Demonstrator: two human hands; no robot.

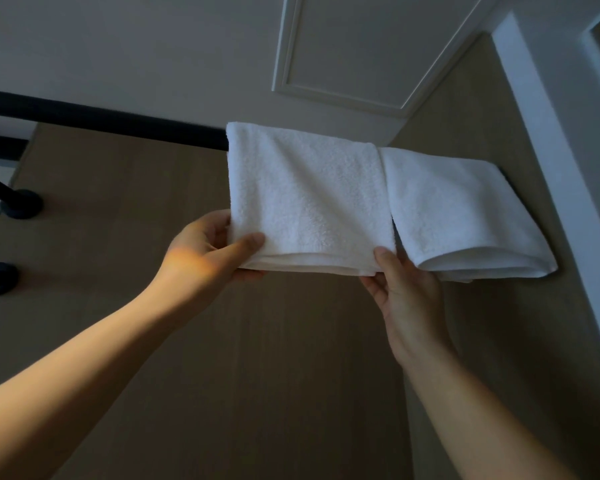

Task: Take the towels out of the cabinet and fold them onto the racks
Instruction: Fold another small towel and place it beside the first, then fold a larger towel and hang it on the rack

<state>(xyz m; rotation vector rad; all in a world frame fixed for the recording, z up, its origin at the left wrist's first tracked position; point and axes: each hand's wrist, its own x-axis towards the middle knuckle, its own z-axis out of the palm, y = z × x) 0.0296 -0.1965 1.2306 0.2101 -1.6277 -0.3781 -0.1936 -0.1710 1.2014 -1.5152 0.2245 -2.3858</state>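
Observation:
Two white folded towels hang side by side over a black rack bar (118, 123) high on the wall. My left hand (208, 247) pinches the lower left corner of the left towel (309, 199), thumb on its front. At that towel's lower right corner my right hand (400, 289) pinches the edge, thumb in front and fingers behind. The right towel (458, 209) hangs untouched next to it and hides the bar's right end.
Two more black rails with round wall mounts (25, 204) sit at the far left. A white panelled surface (354, 46) is above the towels, and a white frame (548, 140) runs down the right side close to the right towel.

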